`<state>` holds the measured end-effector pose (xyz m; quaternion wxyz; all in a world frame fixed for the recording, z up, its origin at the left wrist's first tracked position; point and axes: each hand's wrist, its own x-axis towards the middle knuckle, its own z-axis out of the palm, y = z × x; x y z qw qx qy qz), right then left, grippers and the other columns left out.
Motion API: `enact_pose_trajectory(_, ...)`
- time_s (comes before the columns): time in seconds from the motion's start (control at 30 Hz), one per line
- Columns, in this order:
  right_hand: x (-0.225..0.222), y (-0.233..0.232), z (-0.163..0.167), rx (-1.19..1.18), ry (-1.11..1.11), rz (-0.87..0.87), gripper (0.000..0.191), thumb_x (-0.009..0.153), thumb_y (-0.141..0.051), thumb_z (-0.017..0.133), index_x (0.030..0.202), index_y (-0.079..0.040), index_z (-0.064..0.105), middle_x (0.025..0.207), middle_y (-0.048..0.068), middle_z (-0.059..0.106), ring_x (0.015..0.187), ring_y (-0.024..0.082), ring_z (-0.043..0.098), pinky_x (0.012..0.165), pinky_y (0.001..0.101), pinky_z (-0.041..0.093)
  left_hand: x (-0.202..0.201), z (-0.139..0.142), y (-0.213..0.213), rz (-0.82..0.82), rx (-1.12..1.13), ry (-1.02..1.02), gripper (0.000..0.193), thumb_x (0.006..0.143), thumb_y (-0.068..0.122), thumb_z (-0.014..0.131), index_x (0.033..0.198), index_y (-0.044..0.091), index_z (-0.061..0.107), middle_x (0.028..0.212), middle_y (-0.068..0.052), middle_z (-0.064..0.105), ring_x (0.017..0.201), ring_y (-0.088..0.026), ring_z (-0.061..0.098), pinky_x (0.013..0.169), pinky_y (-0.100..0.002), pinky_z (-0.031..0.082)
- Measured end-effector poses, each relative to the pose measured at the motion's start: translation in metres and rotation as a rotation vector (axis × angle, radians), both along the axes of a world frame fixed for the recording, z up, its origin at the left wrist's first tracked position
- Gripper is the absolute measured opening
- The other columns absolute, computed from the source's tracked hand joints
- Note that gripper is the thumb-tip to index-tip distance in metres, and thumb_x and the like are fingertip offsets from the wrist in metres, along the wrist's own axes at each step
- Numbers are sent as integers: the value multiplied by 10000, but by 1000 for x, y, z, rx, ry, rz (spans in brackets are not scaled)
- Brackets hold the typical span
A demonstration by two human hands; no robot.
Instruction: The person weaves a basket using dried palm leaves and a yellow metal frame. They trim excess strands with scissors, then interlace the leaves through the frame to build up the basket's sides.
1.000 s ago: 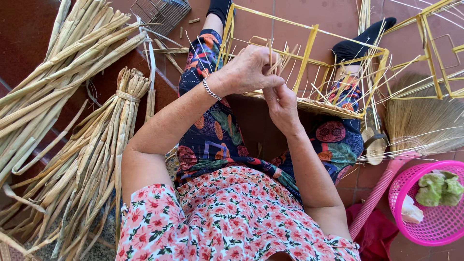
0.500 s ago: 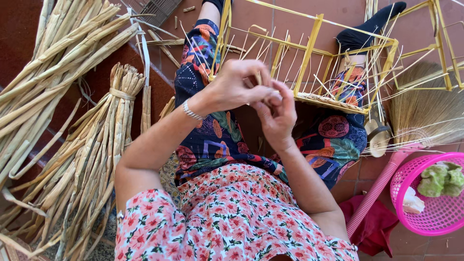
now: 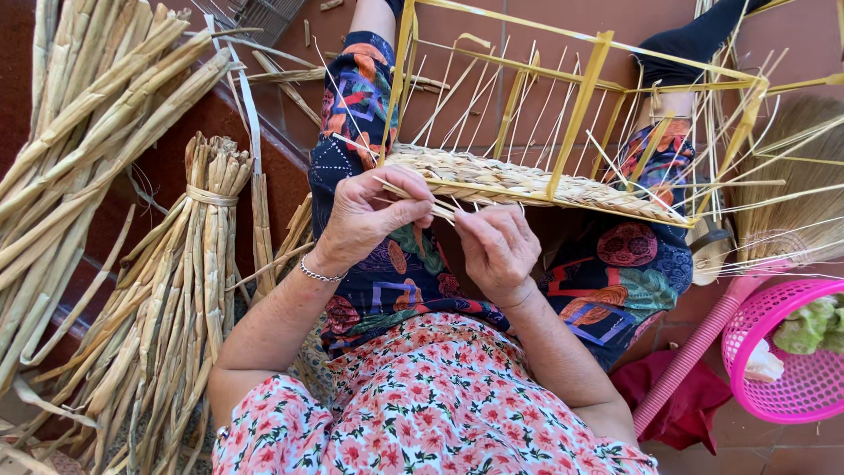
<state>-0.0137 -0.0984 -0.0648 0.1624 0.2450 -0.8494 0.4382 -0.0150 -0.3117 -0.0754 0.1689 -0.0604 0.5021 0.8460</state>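
Here both hands [image 3: 440, 230] pinch a straw strand [image 3: 422, 200] lying crosswise, left to right.

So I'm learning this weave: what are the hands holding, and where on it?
Both the left hand and right hand pinch one thin straw strand near its loose end, beside the woven basket edge.

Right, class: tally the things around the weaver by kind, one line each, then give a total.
Yellow basket frame: 1
Tied reed bundle: 1
Pink plastic basket: 1
Broom: 1
Bracelet: 1
Total: 5
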Motion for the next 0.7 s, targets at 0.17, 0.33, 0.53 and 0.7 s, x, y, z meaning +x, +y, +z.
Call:
enact_pose_trajectory(0.17,-12,-11,3,53,-134,-30,225,925,20,811,1102,-38,686,943,100,705,803,251,695,695,344,557,-22,-9,-16,19,-484,445,158,897,10,835,983,27,703,995,-68,704,914,-149,694,790,-283,585)
enact_pose_trajectory(0.33,-17,-24,6,44,-355,-81,136,939,17,794,1042,-19,714,913,116,695,756,227,702,655,316,552,-31,-14,-33,-46,-738,583,156,892,13,818,1012,29,721,1007,-103,708,930,-222,719,836,-322,592)
enact_pose_trajectory(0.53,-25,-32,-3,166,-347,-98,115,929,6,790,1000,-36,709,864,108,668,746,263,685,656,353,539,-26,-24,-32,-119,-1081,805,258,869,-28,730,1118,6,674,1105,-127,621,1062,-305,657,945,-388,565)
enact_pose_trajectory(0.7,-32,-35,-19,266,-293,-106,134,907,-24,817,920,-54,687,820,103,652,735,286,672,652,388,526,-23,-25,-34,-223,-1311,961,342,891,100,653,1210,-23,654,1156,-125,607,1127,-279,610,977,-400,508)
